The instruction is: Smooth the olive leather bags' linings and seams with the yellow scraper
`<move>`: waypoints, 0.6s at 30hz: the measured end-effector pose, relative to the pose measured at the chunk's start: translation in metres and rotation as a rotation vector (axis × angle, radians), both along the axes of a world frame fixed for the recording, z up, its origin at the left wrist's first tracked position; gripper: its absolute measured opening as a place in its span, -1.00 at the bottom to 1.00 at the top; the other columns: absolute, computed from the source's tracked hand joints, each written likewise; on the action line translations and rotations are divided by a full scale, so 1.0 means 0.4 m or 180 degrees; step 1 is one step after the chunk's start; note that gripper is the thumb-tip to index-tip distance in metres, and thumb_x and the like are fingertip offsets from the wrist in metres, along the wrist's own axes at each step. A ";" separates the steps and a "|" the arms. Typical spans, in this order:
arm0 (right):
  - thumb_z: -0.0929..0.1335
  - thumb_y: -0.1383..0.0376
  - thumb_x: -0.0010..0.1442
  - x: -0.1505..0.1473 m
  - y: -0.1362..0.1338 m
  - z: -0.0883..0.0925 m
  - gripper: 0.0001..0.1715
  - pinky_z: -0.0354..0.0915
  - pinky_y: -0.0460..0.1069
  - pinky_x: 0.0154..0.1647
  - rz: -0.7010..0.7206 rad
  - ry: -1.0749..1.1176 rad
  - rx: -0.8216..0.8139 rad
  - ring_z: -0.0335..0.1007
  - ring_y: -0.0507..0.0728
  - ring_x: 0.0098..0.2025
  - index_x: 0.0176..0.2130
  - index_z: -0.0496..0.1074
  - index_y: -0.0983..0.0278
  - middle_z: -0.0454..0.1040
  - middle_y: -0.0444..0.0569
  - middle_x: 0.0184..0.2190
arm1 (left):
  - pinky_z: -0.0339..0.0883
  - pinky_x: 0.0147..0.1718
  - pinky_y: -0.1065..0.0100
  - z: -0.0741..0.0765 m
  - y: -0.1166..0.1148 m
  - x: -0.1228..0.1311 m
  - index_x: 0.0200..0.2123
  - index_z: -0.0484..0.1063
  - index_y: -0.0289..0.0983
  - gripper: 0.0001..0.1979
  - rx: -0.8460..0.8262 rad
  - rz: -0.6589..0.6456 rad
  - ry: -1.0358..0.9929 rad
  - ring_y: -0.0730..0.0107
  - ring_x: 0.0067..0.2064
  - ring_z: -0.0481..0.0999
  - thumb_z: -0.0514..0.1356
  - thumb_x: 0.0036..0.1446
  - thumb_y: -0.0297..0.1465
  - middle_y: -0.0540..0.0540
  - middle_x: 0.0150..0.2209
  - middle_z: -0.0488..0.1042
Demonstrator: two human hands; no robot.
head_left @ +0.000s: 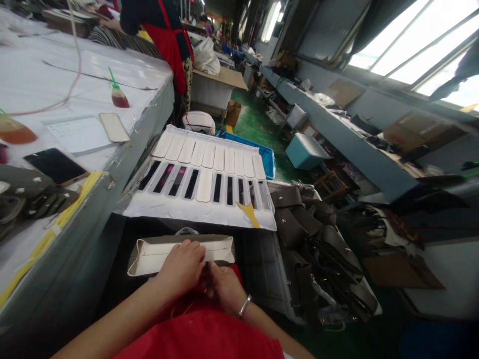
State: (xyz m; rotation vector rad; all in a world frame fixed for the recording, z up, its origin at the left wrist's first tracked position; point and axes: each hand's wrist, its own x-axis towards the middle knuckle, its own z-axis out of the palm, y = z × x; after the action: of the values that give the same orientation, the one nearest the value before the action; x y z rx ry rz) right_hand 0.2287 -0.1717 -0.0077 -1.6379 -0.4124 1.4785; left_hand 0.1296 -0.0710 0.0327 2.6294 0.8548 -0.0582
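Note:
A dark grey bag [179,237] lies in front of my body, its long cream-white panel [151,254] turned up. My left hand [186,262] rests across the panel, fingers bent down over its near edge. Close beside it, my right hand [226,286] pinches the bag's near edge, thumb uppermost; its lower fingers are partly hidden. Just beyond the bag stands a white-covered slotted rack [138,206], with a row of cream strips [208,155] along its far side and one strip [204,185] over a slot. A yellow forked piece [249,214] lies on its near edge.
At right, a crate [265,269] holds several dark grey bags [299,219]. The white-topped table [145,99] at left carries a phone [56,164], a green-tipped glue bottle [119,94] and papers. A person in a red apron [164,40] stands beyond it. A blue bin [267,159] sits behind the rack.

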 end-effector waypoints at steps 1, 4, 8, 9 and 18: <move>0.20 -0.11 0.07 -0.005 0.003 0.000 -0.39 -0.12 -0.12 -0.74 -0.0128 0.0132 -0.0035 0.04 -0.08 -0.77 -0.55 0.40 0.35 0.33 -0.10 -0.70 | 0.20 -0.27 0.23 -0.001 0.004 -0.010 -0.37 0.34 -0.28 -0.92 0.0000 0.0046 -0.0073 0.19 -0.23 0.34 0.07 0.05 -0.43 -0.13 -0.32 0.38; 0.23 -0.14 0.02 -0.017 0.010 0.001 -0.38 -0.15 -0.13 -0.75 -0.0372 0.0338 -0.0128 0.03 -0.10 -0.79 -0.52 0.39 0.37 0.33 -0.11 -0.70 | 0.18 -0.22 0.24 0.001 0.017 -0.064 -0.32 0.31 -0.28 -0.90 0.0105 0.0192 -0.0195 0.21 -0.20 0.31 0.10 0.05 -0.40 -0.13 -0.27 0.35; 0.25 -0.16 -0.02 -0.030 0.017 0.003 -0.36 -0.16 -0.14 -0.76 -0.0561 0.0391 -0.0106 -0.01 -0.12 -0.80 -0.50 0.38 0.40 0.32 -0.13 -0.71 | 0.17 -0.23 0.23 0.006 0.032 -0.140 -0.41 0.35 -0.24 -0.84 0.0077 0.0109 -0.0006 0.23 -0.22 0.32 0.04 0.13 -0.33 -0.08 -0.33 0.36; 0.26 -0.15 -0.02 -0.034 0.019 0.004 -0.36 -0.15 -0.14 -0.76 -0.0598 0.0404 -0.0096 -0.01 -0.12 -0.80 -0.50 0.38 0.41 0.32 -0.13 -0.71 | 0.16 -0.23 0.23 0.006 0.034 -0.151 -0.42 0.36 -0.24 -0.82 0.0054 0.0088 0.0010 0.23 -0.23 0.33 0.02 0.14 -0.33 -0.08 -0.34 0.37; 0.22 -0.13 0.04 -0.083 0.045 0.007 -0.40 -0.08 -0.14 -0.75 -0.0389 0.0071 -0.0290 0.05 -0.10 -0.78 -0.49 0.37 0.36 0.37 -0.09 -0.68 | 0.18 -0.30 0.19 0.014 0.027 -0.142 -0.46 0.37 -0.26 -0.78 0.0105 0.0411 0.0017 0.17 -0.23 0.35 -0.03 0.13 -0.39 -0.12 -0.34 0.40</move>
State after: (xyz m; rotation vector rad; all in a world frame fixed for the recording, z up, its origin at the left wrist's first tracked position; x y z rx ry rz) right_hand 0.1955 -0.1536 -0.0047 -1.6858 -0.2313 1.4408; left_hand 0.0729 -0.0603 0.0381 2.5985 1.0335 -0.0171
